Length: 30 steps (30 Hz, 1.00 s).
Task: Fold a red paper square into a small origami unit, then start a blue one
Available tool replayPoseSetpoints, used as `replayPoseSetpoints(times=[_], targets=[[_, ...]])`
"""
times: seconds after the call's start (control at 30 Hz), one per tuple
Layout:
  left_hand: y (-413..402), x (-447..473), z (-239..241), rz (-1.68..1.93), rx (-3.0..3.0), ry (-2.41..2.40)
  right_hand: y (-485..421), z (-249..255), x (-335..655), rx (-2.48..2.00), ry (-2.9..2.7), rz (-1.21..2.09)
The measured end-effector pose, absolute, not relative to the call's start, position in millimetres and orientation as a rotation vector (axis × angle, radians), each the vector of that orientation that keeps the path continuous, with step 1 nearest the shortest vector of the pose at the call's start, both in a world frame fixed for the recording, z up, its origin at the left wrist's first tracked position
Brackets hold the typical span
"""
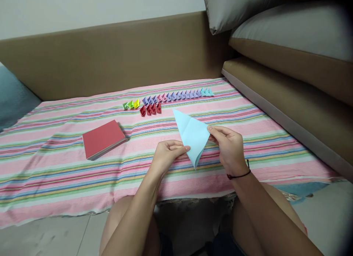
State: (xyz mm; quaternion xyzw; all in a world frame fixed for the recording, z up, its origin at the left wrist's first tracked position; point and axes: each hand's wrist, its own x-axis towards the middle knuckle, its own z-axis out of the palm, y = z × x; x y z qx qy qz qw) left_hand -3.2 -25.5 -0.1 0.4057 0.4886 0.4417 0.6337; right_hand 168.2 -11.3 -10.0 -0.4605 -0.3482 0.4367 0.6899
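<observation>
A light blue sheet of paper (191, 132), folded into a triangle with a crease across it, is held up between my two hands over the striped cloth. My left hand (169, 152) pinches its left edge near the lower end, thumb on top. At the right corner, my right hand (227, 144) grips the paper between thumb and fingers. The lower point of the paper gapes a little where the layers part. Beyond it stand several small folded paper pieces in a row: purple ones (182, 95), light blue ones (206, 92), red ones (150, 109) and green and yellow ones (131, 105).
A stack of square paper with a red top (103, 138) lies to the left on the striped cloth (68, 167). A brown padded backrest (116, 57) runs along the back. Thick cushions (292, 64) are piled at the right, and a blue pillow (13, 96) sits at the far left.
</observation>
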Motion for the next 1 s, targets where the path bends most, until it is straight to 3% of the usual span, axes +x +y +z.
replayPoseSetpoints(times=[1.0], targets=[[-31, 1, 1, 0.778, 1.030, 1.040, -6, -9, 175, -1.042, -0.769, 0.874]])
